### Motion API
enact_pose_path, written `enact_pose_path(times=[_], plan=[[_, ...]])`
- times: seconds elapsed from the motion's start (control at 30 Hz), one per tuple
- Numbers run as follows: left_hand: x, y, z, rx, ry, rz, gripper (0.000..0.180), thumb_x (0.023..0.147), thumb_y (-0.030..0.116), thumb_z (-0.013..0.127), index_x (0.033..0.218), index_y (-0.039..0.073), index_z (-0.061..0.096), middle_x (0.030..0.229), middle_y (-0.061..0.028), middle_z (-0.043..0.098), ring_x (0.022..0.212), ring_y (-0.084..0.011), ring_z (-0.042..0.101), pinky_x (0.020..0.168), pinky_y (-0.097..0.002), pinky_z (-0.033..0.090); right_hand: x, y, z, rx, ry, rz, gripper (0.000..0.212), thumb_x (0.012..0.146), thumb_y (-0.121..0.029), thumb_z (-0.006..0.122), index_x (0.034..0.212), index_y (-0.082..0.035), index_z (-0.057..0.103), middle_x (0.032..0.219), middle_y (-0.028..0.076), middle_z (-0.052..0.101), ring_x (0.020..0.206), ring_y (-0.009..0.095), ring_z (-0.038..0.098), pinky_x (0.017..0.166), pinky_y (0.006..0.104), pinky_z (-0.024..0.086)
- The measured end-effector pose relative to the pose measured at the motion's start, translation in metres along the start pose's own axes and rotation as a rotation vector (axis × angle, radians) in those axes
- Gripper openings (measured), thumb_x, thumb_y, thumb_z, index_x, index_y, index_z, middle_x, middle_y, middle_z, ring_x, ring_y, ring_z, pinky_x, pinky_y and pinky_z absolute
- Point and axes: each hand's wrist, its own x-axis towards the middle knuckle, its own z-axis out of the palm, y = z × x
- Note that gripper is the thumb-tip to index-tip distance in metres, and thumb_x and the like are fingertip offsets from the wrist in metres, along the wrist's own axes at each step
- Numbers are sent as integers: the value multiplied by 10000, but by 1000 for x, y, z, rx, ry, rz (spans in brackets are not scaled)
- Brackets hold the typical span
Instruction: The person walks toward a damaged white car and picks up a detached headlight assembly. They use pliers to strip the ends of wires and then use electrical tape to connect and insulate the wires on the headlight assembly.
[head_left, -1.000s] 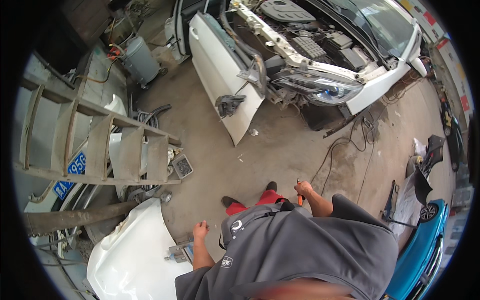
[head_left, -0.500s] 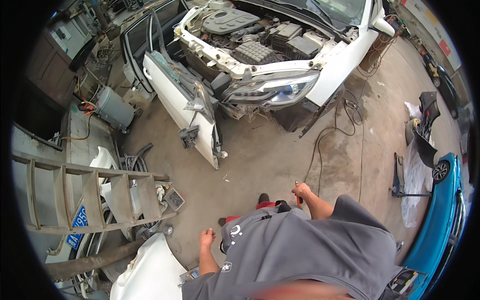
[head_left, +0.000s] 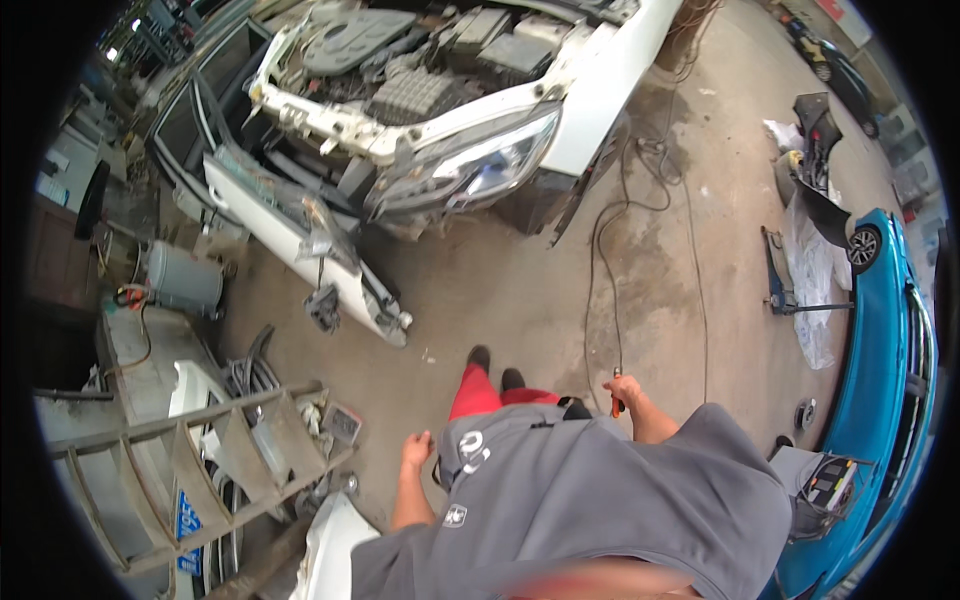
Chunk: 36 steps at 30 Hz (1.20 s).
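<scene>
My right hand (head_left: 625, 386) is wrapped round a pair of orange-handled pliers (head_left: 616, 405) at my right side. The metal tip points away from me, just above the hand. Low at my left side hangs my left hand (head_left: 417, 448), its fingers curled in, with nothing showing in them. Ahead stands a white car (head_left: 590, 125) with its engine bay uncovered and its front bumper off. Its headlight (head_left: 480, 165) hangs at the near corner. A detached white door (head_left: 300, 250) leans beside it on the left. Neither hand touches the car.
A wooden ladder (head_left: 225, 425) and body parts lie at the left, near a grey drum (head_left: 185, 280). Dark cables (head_left: 600, 250) run over the floor ahead right. A black bumper piece (head_left: 820, 190), a jack (head_left: 785, 300) and a blue car (head_left: 865, 400) are at the right.
My view has turned right, so the white car and door sit further left. My legs have taken a step. The pliers stay in my right hand.
</scene>
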Motion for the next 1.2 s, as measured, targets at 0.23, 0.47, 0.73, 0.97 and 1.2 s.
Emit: enact_pose_path(times=[0.23, 0.47, 0.73, 0.97, 1.2], plan=[[96, 26, -52, 302, -57, 19, 485, 1047, 479, 686, 1058, 0, 761, 927, -131, 816, 800, -250, 778, 746, -418, 609, -66, -22, 26, 860, 0, 213, 361, 1000, -330, 814, 915, 5, 711, 830, 74, 697, 678, 224, 640, 628, 418, 551], [115, 205, -35, 477, -120, 314, 481, 1026, 483, 676, 1014, 13, 772, 952, -160, 806, 924, -325, 778, 862, -468, 584, -89, -17, 41, 927, 131, 364, 398, 1022, -422, 782, 878, -62, 691, 768, 44, 624, 645, 205, 547, 619, 424, 450], [130, 242, -6, 553, -148, 369, 447, 1046, 436, 701, 1071, -8, 748, 991, -133, 807, 844, -222, 773, 798, -399, 596, -125, -13, 63, 980, 81, 433, 390, 1050, -388, 745, 799, -109, 638, 678, 11, 621, 565, 187, 578, 510, 401, 431], [168, 170, -59, 357, 265, 115, 431, 1039, 459, 677, 1219, 82, 783, 1204, -181, 794, 1169, -364, 738, 1012, -478, 562, -133, 4, 34, 791, 81, 434, 443, 1052, -456, 726, 805, -98, 643, 697, 20, 617, 589, 182, 562, 548, 394, 445], [188, 210, -120, 222, 600, 175, 512, 1063, 380, 631, 1482, 86, 640, 1266, -188, 779, 1202, -398, 722, 1043, -478, 558, -115, -1, -9, 911, 53, 399, 386, 1066, -407, 708, 888, -66, 675, 767, 44, 652, 609, 194, 598, 552, 364, 459]])
